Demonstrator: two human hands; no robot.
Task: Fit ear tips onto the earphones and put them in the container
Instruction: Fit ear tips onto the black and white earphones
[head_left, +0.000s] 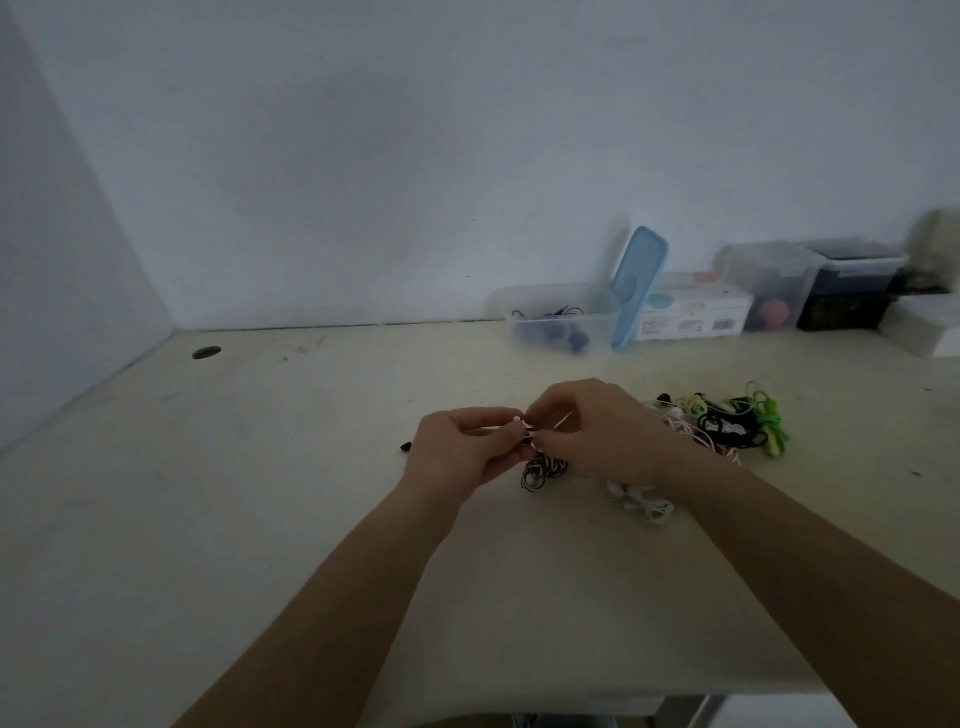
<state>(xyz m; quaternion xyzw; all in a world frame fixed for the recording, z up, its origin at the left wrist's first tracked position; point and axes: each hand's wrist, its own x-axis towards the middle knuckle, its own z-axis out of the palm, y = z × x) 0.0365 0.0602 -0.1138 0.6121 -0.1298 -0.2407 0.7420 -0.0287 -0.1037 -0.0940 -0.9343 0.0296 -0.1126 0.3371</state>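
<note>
My left hand (467, 447) and my right hand (597, 431) meet over the middle of the table, fingertips pinching a small earbud (529, 435) between them. Its black-and-white striped cable (543, 470) hangs down in a coil onto the table. A loose black ear tip (405, 447) lies just left of my left hand. White earphones (641, 501) lie under my right wrist. A tangle of green, black and pink earphones (727, 423) sits to the right. The clear container (563, 319), lid off, stands at the back with purple earphones inside.
A blue lid (639, 286) leans on the container's right side. A white box (693, 312) and more plastic boxes (810, 286) line the back wall to the right. A cable hole (207, 353) is at the table's far left.
</note>
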